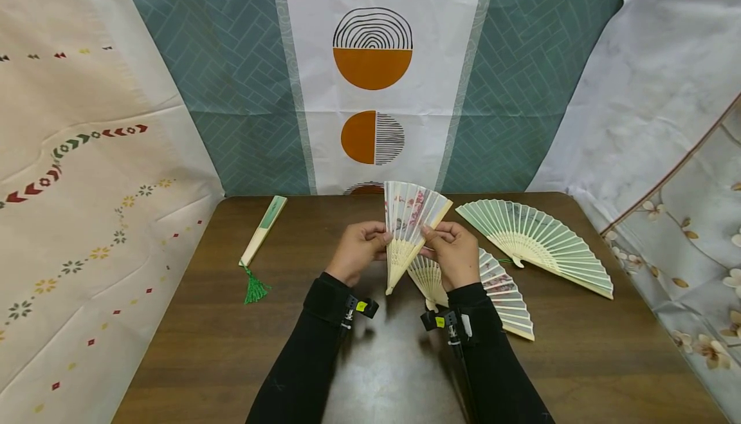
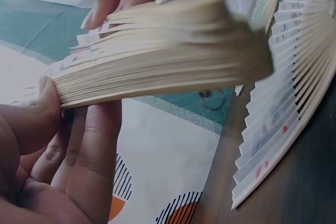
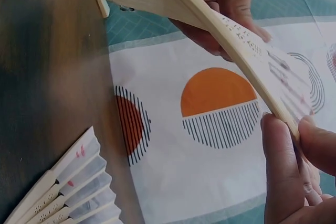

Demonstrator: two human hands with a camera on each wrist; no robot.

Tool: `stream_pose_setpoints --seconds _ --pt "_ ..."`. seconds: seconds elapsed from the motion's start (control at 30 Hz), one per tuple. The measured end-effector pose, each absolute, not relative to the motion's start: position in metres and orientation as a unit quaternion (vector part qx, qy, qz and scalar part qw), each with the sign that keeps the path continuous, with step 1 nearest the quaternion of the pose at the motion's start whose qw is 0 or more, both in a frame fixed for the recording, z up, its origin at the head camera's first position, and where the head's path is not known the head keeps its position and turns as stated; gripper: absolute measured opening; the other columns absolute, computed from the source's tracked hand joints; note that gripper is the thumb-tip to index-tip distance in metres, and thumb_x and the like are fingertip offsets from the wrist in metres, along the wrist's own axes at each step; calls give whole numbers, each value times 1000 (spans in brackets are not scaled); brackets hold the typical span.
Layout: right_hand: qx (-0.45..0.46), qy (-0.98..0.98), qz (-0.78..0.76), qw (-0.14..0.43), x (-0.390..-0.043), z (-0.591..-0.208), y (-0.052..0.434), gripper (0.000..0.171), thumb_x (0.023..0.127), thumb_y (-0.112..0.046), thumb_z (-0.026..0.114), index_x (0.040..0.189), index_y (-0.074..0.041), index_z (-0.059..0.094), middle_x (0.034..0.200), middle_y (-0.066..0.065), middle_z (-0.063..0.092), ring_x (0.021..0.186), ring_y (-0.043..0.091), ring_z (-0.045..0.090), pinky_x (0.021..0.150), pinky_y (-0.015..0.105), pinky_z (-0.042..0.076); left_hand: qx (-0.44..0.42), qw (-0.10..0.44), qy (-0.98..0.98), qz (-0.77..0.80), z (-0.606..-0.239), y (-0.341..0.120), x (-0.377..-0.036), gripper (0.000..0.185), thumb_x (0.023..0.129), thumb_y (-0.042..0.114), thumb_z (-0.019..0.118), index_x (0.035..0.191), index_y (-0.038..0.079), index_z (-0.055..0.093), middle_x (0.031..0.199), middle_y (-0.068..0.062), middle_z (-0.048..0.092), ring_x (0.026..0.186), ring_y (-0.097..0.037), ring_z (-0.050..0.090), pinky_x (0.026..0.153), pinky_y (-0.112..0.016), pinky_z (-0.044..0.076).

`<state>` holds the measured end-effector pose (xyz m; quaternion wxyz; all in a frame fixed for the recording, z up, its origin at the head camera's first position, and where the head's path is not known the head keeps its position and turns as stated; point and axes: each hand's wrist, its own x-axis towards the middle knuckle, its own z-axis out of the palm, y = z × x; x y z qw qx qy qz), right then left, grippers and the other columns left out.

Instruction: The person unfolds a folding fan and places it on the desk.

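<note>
A partly spread folding fan with a white leaf and pink floral print is held upright above the table. My left hand pinches its left edge between thumb and fingers, while my right hand pinches the right outer rib. Seen in the left wrist view, the ribs of this folding fan are bunched closely, with the right fingers at the far side. The right wrist view shows the pale outer guard of the folding fan between my right thumb and fingers. Below my right hand lies an open white fan, partly hidden by that arm.
An open green fan lies at the right of the brown table. At the left is a closed fan with a green tassel. Patterned cloth hangs behind the table and along both sides.
</note>
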<state>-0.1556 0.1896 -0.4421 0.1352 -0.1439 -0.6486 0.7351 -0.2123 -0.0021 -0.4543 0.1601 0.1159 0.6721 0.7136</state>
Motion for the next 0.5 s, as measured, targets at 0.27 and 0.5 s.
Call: stream_pose_setpoints --seconds 0.27,0.5 --pt "-152 -615 762 137 -155 -441 197 13 110 -2 75 113 4 64 84 -9 77 77 7 74 72 24 70 74 144 631 759 -456 -4 -217 21 113 -4 64 129 -16 72 93 4 80 82 -6 74 71 -21 65" --pt "-149 -587 783 141 -156 -439 202 21 112 -4 72 128 9 68 85 -10 82 76 5 80 74 23 71 45 130 578 805 -457 -6 -221 24 115 -5 59 133 -19 68 94 2 81 81 -8 77 73 -22 67"
